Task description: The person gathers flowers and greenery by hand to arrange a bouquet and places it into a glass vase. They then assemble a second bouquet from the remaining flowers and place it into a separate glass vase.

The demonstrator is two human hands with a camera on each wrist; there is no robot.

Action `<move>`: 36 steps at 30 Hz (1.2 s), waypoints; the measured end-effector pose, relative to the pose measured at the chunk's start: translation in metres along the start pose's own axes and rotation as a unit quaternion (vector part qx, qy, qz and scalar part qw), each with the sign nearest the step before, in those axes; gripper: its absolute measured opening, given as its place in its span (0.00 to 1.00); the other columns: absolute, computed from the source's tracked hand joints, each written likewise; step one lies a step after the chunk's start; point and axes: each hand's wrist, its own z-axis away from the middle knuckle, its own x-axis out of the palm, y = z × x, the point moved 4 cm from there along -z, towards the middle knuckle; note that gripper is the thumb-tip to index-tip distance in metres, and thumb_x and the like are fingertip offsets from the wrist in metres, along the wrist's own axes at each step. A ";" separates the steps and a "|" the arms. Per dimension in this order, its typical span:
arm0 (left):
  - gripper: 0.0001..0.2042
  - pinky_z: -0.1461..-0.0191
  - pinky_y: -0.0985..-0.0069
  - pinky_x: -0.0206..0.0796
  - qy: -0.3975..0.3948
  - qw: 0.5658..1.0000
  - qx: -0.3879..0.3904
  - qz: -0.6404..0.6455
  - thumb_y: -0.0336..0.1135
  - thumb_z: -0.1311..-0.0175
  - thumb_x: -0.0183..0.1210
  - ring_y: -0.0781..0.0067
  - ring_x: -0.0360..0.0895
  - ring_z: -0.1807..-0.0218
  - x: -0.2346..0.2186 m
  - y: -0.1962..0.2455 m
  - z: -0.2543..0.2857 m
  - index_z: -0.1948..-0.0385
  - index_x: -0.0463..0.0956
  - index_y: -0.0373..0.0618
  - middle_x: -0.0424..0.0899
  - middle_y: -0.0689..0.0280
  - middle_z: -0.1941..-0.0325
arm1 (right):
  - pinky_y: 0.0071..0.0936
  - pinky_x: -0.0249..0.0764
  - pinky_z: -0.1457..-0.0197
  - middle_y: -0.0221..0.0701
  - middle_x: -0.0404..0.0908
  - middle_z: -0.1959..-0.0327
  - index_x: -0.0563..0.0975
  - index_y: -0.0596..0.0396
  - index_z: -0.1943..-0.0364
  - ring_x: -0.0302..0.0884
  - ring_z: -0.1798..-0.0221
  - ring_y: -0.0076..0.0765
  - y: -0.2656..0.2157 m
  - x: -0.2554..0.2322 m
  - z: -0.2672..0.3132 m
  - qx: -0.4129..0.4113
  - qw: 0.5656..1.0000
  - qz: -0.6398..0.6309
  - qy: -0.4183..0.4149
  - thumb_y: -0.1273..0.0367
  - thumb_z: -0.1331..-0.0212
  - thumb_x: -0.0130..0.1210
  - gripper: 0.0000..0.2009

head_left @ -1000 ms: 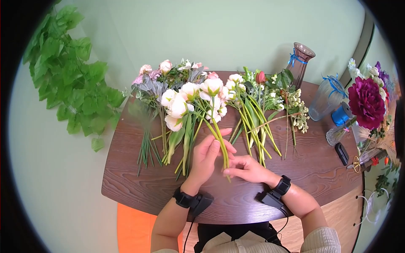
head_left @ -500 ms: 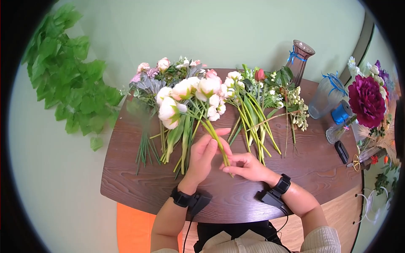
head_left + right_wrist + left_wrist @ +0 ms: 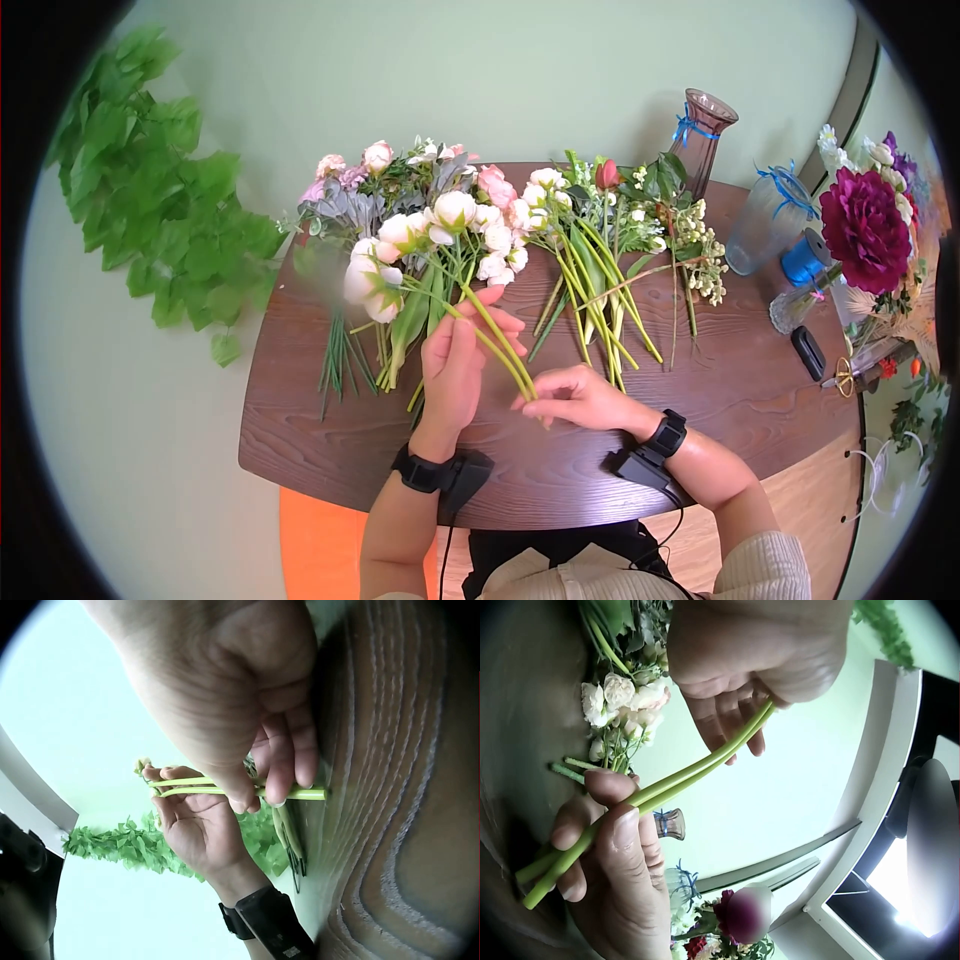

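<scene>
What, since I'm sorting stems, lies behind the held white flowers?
Grayish foliage and broad green leaves show behind those white flowers; whatever they cover cannot be seen.

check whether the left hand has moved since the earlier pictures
Yes: in the head view the left hand has shifted left, closer to the left edge of the table.

Beige ribbed shirt, short sleeves, on near side of table; black lower garment adjoining table's near edge. Left hand, right hand bare. Each wrist: black strap, angular black module, thin black cable.
</scene>
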 end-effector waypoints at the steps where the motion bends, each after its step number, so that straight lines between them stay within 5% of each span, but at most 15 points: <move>1: 0.22 0.61 0.74 0.69 0.033 0.999 0.002 -0.040 0.44 0.33 0.37 0.72 0.74 0.65 -0.002 0.002 0.000 0.48 0.61 0.33 0.76 0.59 0.65 | 0.14 0.66 0.73 0.23 0.74 0.78 0.78 0.57 0.63 0.69 0.77 0.14 0.001 0.001 -0.001 0.005 1.000 -0.018 0.004 0.68 0.44 0.54 0.09; 13: 0.22 0.60 0.75 0.70 0.067 0.998 0.004 -0.011 0.43 0.33 0.36 0.74 0.74 0.64 -0.006 0.005 -0.002 0.47 0.60 0.33 0.76 0.58 0.62 | 0.13 0.67 0.75 0.24 0.76 0.77 0.78 0.56 0.62 0.70 0.78 0.14 0.001 0.002 -0.001 0.017 1.000 -0.005 0.009 0.68 0.46 0.55 0.09; 22: 0.15 0.72 0.75 0.71 0.012 0.999 -0.023 0.044 0.40 0.32 0.37 0.80 0.67 0.75 -0.002 0.002 0.000 0.55 0.64 0.38 0.64 0.69 0.78 | 0.14 0.68 0.75 0.26 0.77 0.77 0.76 0.56 0.60 0.71 0.79 0.15 -0.008 0.002 0.002 -0.002 0.999 0.041 -0.008 0.68 0.47 0.57 0.11; 24: 0.11 0.78 0.78 0.70 -0.001 0.991 -0.088 0.101 0.39 0.33 0.38 0.80 0.67 0.76 0.000 -0.004 0.002 0.64 0.64 0.41 0.65 0.69 0.78 | 0.14 0.69 0.73 0.26 0.76 0.74 0.73 0.57 0.58 0.72 0.77 0.15 -0.008 -0.003 0.001 -0.041 0.999 0.008 0.018 0.69 0.47 0.56 0.13; 31: 0.12 0.84 0.85 0.59 -0.130 0.936 -0.289 0.152 0.43 0.33 0.39 0.83 0.62 0.82 0.028 -0.037 0.017 0.68 0.65 0.44 0.64 0.72 0.81 | 0.16 0.69 0.69 0.29 0.74 0.67 0.68 0.59 0.57 0.70 0.73 0.17 -0.012 -0.036 -0.001 -0.129 0.967 -0.133 0.174 0.72 0.40 0.47 0.09; 36: 0.12 0.86 0.89 0.49 -0.141 0.915 -0.339 0.170 0.42 0.33 0.39 0.87 0.54 0.84 0.033 -0.050 0.021 0.68 0.64 0.44 0.59 0.74 0.83 | 0.14 0.67 0.72 0.27 0.75 0.69 0.72 0.56 0.60 0.69 0.75 0.16 0.001 -0.050 0.002 -0.090 0.930 -0.267 0.235 0.70 0.41 0.48 0.08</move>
